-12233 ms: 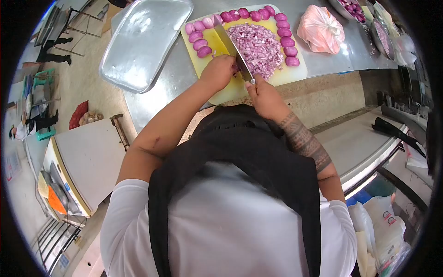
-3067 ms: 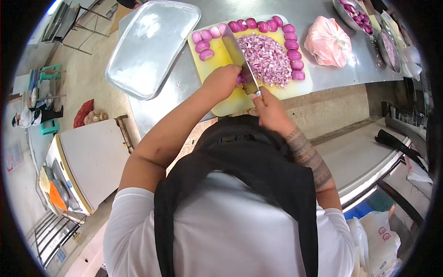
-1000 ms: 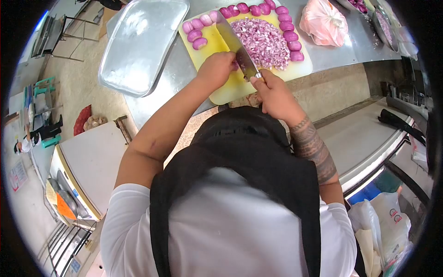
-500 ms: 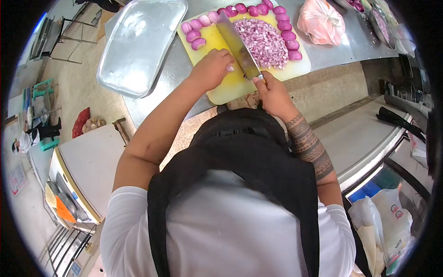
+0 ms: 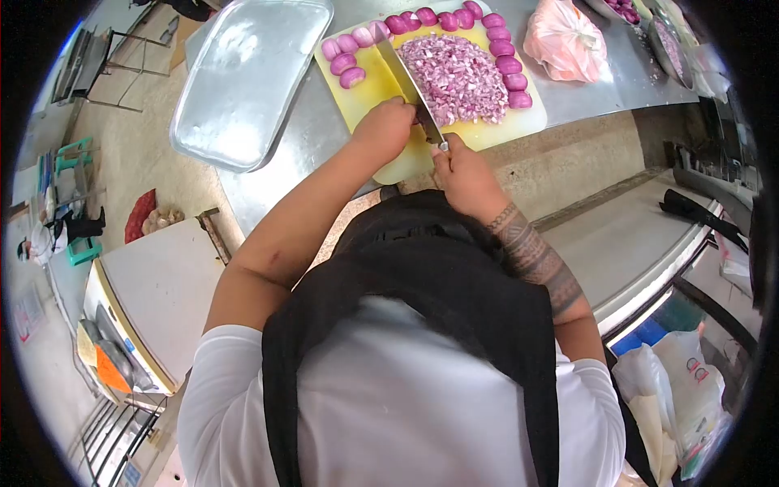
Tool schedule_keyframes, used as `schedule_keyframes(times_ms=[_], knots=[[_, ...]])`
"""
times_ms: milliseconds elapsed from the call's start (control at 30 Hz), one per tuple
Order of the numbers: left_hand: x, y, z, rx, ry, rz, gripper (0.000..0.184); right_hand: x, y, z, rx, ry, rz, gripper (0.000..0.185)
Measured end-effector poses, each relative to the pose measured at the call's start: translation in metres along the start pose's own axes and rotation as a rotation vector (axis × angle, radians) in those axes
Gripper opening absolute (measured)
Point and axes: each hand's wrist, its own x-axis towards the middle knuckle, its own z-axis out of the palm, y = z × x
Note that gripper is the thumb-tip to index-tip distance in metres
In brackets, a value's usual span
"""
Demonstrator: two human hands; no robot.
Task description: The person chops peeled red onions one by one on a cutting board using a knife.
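Note:
My right hand [image 5: 466, 174] is wrapped round the handle of a broad knife [image 5: 403, 79], whose blade points up and left over the yellow cutting board [image 5: 395, 168]. Beside the blade, on its left, is my left hand [image 5: 388, 128], fingers bent together; what they hold is mostly hidden against the blade. A heap of chopped red onion [image 5: 454, 79] lies right of the knife. Peeled onion halves [image 5: 499, 48] line the board's left, top and right edges.
Left of the board is a large metal tray [image 5: 243, 81]. A tied pinkish plastic bag [image 5: 565, 40] and a bowl of chopped onion [image 5: 670, 53] stand to the right on the metal table [image 5: 316, 138]. A person [image 5: 61, 235] is far off at the left.
Since half a second ago, my left hand has moved right, up against the blade. The knife in my right hand has shifted slightly left. Earlier, one more onion half stood at the board's left edge.

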Motion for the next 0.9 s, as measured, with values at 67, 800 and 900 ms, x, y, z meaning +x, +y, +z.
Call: schedule_keyframes(times_ms=[67,800,900], knots=[[0.003,-0.002,0.001,0.019,0.024,0.011,0.015,0.003,0.003,0.0,0.003,0.002,-0.01,0.035],[-0.017,0.004,-0.013,-0.049,0.127,-0.172,0.016,0.008,0.027,-0.021,0.24,-0.105,-0.046,0.038],[-0.01,0.016,-0.017,-0.114,0.166,-0.311,0.019,-0.005,0.021,-0.066,0.346,-0.088,0.027,0.037]])
